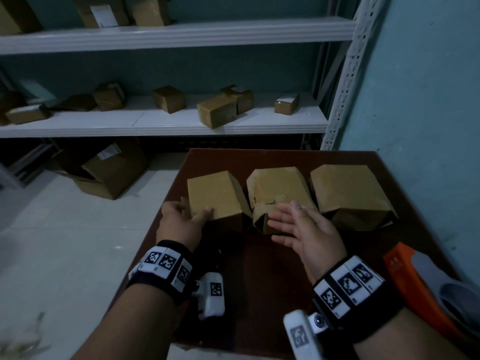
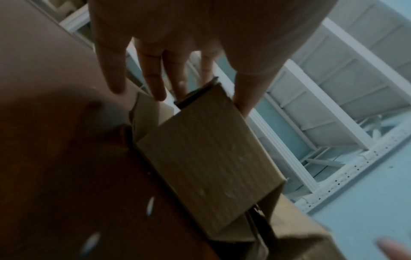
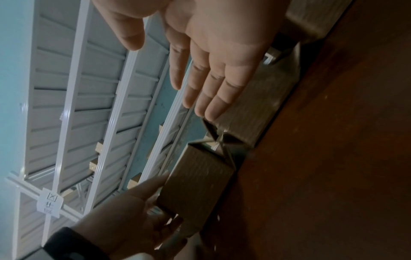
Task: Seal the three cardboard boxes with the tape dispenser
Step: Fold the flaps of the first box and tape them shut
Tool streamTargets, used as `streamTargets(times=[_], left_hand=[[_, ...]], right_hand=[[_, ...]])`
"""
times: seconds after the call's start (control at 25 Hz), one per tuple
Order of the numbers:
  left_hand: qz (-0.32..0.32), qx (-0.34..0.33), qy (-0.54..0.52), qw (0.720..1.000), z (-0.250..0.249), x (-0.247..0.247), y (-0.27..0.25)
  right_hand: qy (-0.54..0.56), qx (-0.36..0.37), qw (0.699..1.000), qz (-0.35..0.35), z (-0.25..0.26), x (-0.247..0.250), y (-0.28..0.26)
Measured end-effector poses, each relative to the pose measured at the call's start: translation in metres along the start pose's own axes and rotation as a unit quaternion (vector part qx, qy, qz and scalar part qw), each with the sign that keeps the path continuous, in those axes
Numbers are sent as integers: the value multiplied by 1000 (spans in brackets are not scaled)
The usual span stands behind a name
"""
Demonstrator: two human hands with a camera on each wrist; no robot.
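Observation:
Three brown cardboard boxes lie in a row on the dark table (image 1: 259,268), loose flaps toward me. My left hand (image 1: 192,211) grips the left box (image 1: 215,193) at its near left corner, thumb on top and fingers down its side. The left wrist view shows this box (image 2: 206,158) below the left hand (image 2: 177,84). My right hand (image 1: 285,216) hovers open and flat in front of the middle box (image 1: 278,185), holding nothing. In the right wrist view the right hand (image 3: 200,79) is spread above the middle box (image 3: 251,105). The right box (image 1: 348,188) stands untouched. An orange and grey tape dispenser (image 1: 415,276) lies at the table's near right.
White metal shelves (image 1: 166,126) behind the table carry several small boxes. A larger open carton (image 1: 111,175) sits on the floor at the left. A teal wall (image 1: 428,100) runs close along the table's right side.

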State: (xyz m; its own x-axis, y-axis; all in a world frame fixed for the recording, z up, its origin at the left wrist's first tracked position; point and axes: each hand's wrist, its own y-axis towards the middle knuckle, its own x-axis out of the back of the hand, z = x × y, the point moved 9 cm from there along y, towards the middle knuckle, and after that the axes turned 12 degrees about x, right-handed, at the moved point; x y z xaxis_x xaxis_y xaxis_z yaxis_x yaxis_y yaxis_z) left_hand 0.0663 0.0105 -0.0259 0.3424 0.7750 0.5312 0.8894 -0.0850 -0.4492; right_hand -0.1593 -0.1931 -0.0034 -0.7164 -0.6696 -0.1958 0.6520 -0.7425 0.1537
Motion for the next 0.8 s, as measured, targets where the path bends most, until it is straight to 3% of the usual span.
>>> streamTargets(times=[0.12, 0.4, 0.6, 0.68, 0.8], left_hand=[[46, 70, -40, 996, 20, 2, -5], [93, 109, -158, 977, 35, 11, -13], [193, 149, -349, 905, 34, 3, -16], [254, 145, -359, 886, 28, -6, -23], [290, 98, -308, 901, 14, -15, -32]], right_hand=[[-2, -13, 1000, 11, -5, -12, -5], [-19, -33, 999, -2, -10, -22, -11], [-36, 7, 999, 0, 5, -24, -17], [-46, 38, 998, 10, 12, -27, -17], [-41, 52, 997, 36, 18, -33, -14]])
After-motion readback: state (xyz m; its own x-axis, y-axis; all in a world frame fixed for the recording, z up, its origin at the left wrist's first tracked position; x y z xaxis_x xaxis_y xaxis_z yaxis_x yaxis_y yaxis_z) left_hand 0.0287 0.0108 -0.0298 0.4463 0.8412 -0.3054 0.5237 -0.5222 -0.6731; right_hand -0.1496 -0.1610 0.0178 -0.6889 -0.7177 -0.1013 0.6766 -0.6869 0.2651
